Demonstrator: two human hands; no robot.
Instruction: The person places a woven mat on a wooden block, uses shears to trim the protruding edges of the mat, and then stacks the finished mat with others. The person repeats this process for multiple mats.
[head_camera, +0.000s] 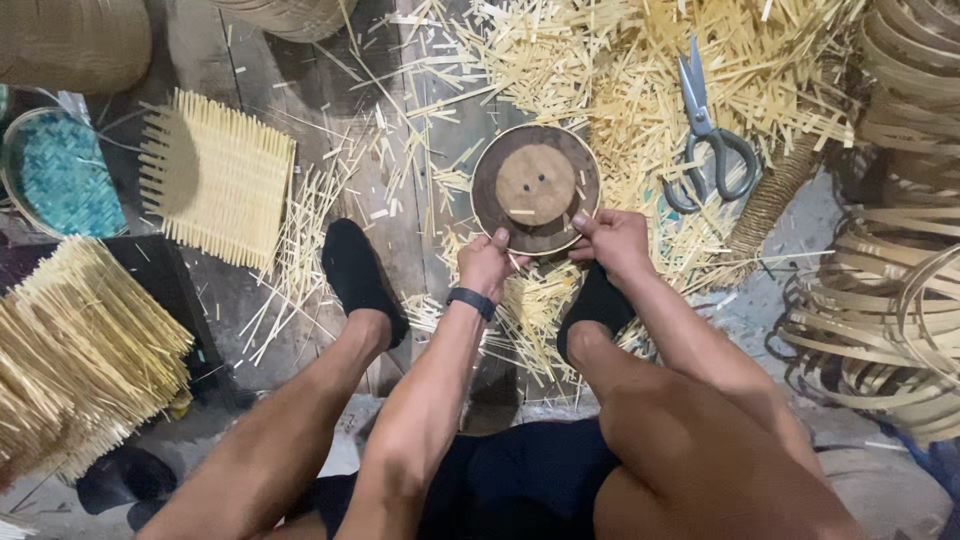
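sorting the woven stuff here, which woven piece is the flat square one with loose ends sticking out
The pale woven mat lying left of the round wooden disc; the teal woven piece further left is round and rimmed.

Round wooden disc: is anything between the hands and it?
Nothing visible. The left hand and the right hand both already grip the near rim of the round wooden disc, thumbs on top. Only a few loose bamboo slivers lie around it; the scissors rest apart, to its right.
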